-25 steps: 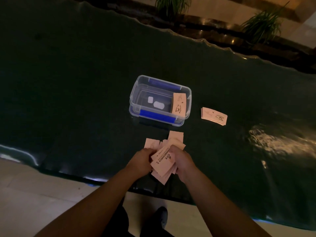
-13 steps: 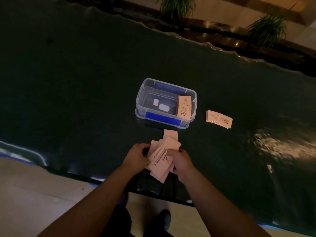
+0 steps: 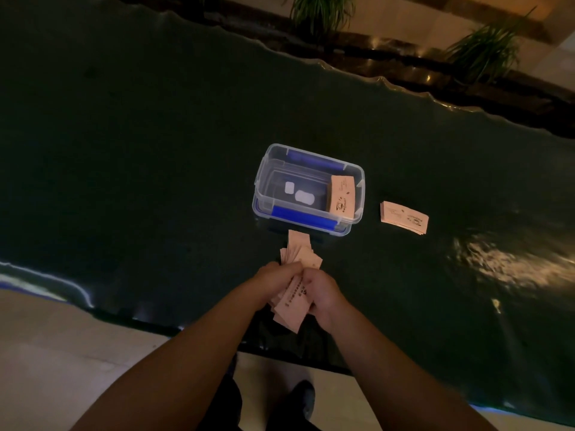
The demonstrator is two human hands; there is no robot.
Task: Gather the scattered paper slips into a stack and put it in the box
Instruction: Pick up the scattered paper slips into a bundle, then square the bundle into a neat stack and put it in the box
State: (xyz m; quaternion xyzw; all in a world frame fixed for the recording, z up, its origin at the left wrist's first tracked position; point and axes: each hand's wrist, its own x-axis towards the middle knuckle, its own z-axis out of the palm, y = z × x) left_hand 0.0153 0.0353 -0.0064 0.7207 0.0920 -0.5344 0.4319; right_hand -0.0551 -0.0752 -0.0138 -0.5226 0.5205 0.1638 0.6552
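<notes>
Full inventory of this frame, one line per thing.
table: one, dark green, fills most of the view
box: one, clear plastic with blue latches, open, middle of the table
stack in the box: one, pale pink slips, leaning at the box's right end
stack on the table: one, pale pink, right of the box
loose slips: several, pale pink, uneven bunch between the hands, in front of the box
plants: two, green, beyond the table's far edge
shoes: dark, on the pale floor
left hand: gripping the bunch
right hand: gripping the bunch
</notes>
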